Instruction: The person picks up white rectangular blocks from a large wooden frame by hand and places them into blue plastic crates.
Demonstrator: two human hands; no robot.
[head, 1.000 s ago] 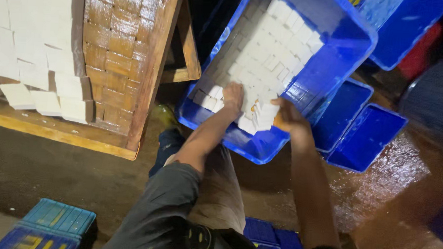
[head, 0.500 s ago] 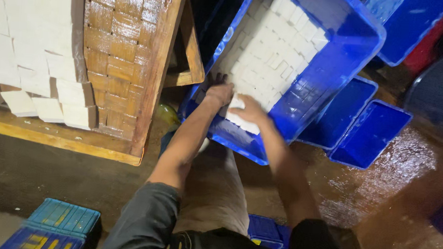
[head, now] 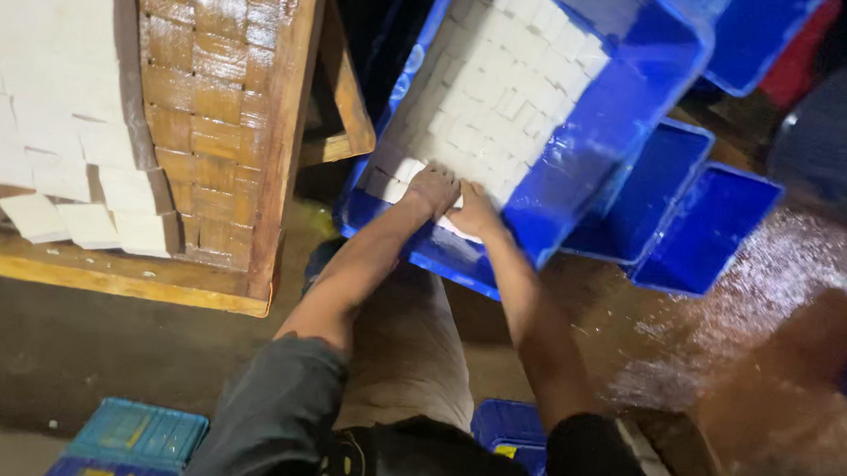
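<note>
A: Entry. Left hand (head: 433, 188) and right hand (head: 472, 212)?

B: Side by side, touching, both pressed palm-down on the white blocks (head: 506, 99) at the 6 o'clock end of the tilted blue crate (head: 599, 150). Fingers curled over the blocks; whether either grips one, I cannot tell.

A: Surroundings?

B: Woven tray (head: 210, 114) with more white blocks at 9 o'clock; empty blue crates (head: 700, 222) at 3 o'clock, wet floor (head: 773, 310) beneath.

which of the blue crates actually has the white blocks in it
The big tilted blue crate that both hands reach into; it is full of white blocks. The two smaller blue crates at its right hold none.
</note>
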